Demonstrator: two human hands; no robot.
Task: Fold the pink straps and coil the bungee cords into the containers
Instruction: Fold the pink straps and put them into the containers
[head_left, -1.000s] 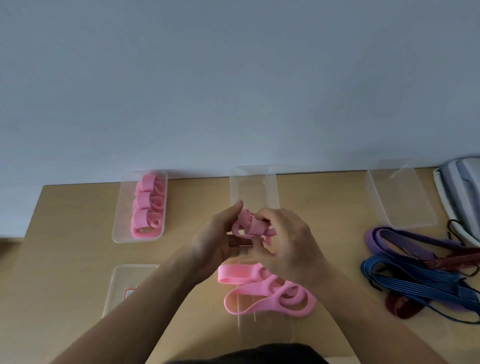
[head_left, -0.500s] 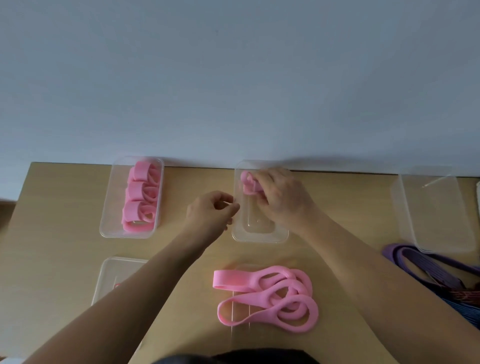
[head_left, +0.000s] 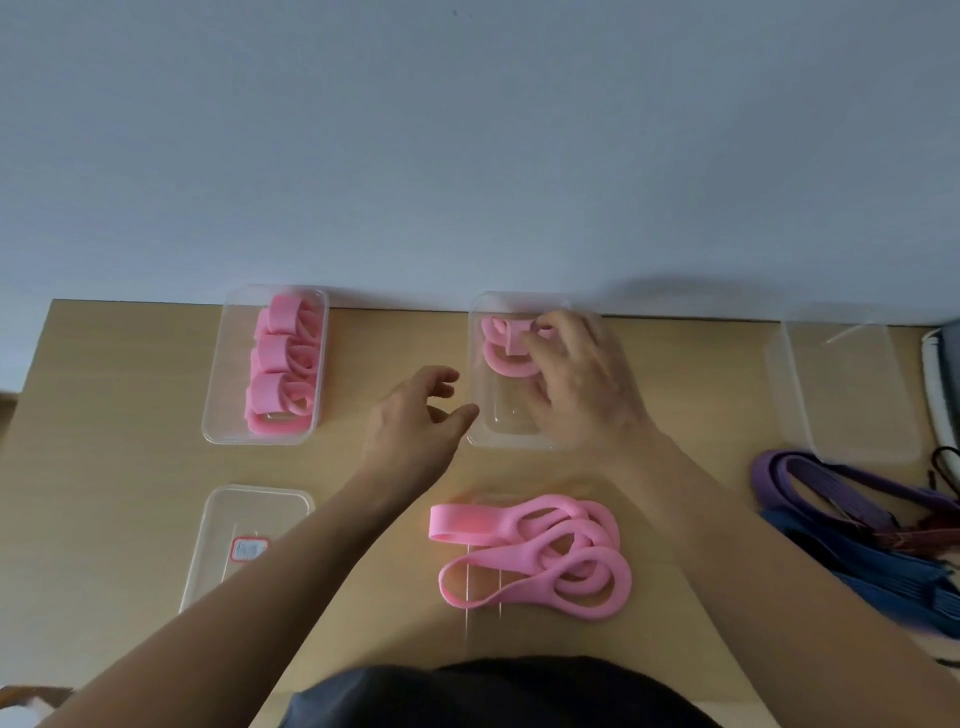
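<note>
Against the far wall of the middle container (head_left: 506, 423), the right grip (head_left: 582, 379), pinching the folded strap (head_left: 501, 358), should seat it snugly; the left grip (head_left: 410, 421) is slack and empty.

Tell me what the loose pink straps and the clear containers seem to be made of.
Loose pink straps: likely soft rubber or silicone, matte; they lie in smooth, floppy loops with no visible weave. Clear containers: probably thin rigid plastic, glossy; the table shows through them, and their rims catch light.

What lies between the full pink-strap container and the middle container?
In the head view, only the left hand, over bare table, near the middle container.
</note>
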